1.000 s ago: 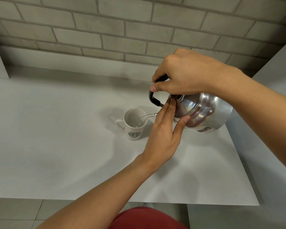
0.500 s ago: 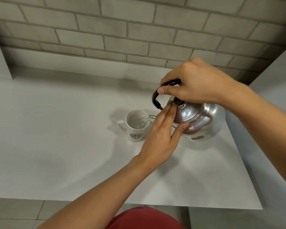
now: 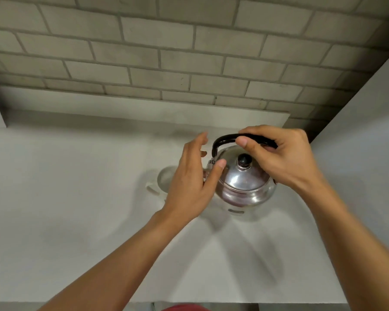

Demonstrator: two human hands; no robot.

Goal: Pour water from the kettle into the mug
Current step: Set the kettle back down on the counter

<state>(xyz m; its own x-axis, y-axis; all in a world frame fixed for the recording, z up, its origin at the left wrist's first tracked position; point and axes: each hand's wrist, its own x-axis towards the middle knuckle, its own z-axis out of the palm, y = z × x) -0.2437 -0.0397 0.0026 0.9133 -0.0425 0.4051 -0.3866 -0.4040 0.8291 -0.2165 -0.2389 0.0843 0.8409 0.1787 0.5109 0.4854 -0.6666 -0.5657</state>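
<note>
A shiny steel kettle [image 3: 245, 185] with a black knob and a black arched handle stands upright on the white counter [image 3: 76, 209]. My right hand [image 3: 281, 158] is closed around the top of the handle. My left hand [image 3: 191, 180] hovers just left of the kettle, fingers apart, thumb tip close to the lid edge, holding nothing. It covers most of the white mug [image 3: 161, 182], of which only the left rim and handle show. The kettle's spout is hidden behind my left hand.
A grey brick wall [image 3: 189, 63] rises behind the counter. A white panel [image 3: 357, 142] closes off the right side next to the kettle. The counter's front edge runs along the bottom, with a red garment just below it.
The kettle has swung from tilted over the mug back to upright and come down onto the counter. My left hand has lifted off the lid and spread open.
</note>
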